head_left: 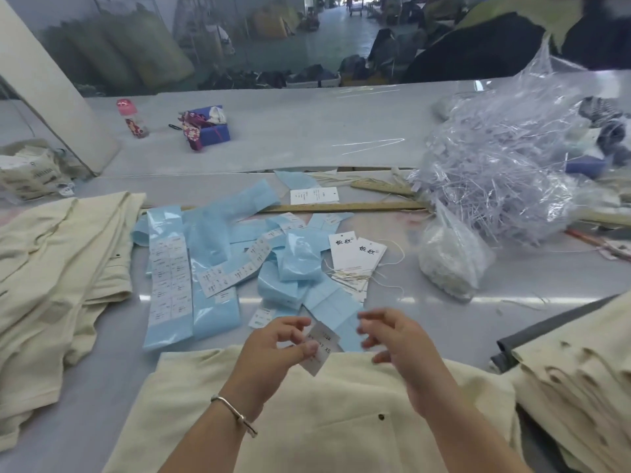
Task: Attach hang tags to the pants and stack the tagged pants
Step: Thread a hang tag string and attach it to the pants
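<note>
- Left hand (280, 346) pinching a white size sticker (319, 348) above cream pants (307, 414).
- Right hand (392, 339) released, fingers loosely curled, holding nothing.
- Hang tags (355, 257) beyond on desk (478, 288).

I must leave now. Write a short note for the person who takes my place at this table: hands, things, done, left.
Left hand pinches a small white size label; right hand is beside it, fingers loosely curled, holding nothing.
Cream pants lie flat under both hands, no hang tag visible on them.
Hang tags with strings lie just beyond, among the blue label strips.
Folded pants are stacked at the right; a loose pile lies at the left. Which are tagged, I cannot tell.
Left: tag this pair, stack it, go on.
</note>
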Motion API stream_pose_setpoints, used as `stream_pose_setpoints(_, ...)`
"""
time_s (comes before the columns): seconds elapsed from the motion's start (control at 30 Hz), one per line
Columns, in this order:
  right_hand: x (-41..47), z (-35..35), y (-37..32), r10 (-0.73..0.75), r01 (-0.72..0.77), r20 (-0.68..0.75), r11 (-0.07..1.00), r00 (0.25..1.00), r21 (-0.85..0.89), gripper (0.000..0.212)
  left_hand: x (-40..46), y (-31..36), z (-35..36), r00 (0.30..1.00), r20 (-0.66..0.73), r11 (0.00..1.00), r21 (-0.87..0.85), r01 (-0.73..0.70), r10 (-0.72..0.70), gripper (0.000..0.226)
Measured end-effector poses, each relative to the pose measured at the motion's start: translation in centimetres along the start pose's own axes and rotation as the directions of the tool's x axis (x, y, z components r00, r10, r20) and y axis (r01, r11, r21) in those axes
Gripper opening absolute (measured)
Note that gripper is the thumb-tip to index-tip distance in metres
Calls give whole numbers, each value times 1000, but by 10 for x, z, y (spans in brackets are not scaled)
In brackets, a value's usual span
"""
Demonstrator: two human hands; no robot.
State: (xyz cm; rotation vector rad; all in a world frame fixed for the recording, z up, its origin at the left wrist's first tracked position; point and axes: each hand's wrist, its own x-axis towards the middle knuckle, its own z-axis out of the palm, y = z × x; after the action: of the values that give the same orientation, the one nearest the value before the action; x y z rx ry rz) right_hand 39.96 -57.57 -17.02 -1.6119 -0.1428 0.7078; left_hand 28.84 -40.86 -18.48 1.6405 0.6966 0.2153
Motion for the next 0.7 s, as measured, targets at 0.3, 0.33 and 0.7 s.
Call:
stream_pose_setpoints(0.3,194,5,-19,-168,6,-223,811,960,-585,36,63,8,38,975,-174,920,-387,62,-139,20)
stream_pose_setpoints(0.33,209,11,-18,-189,-14,-226,737,956,-675,41,69,9,41,976,-176,925,-375,56,-130,26)
stream_pose_setpoints(0.7,269,35,-5,-227,-124,-300,567,927,-814,30,87,-7,37,967,-239,932,-362,-8,-85,32)
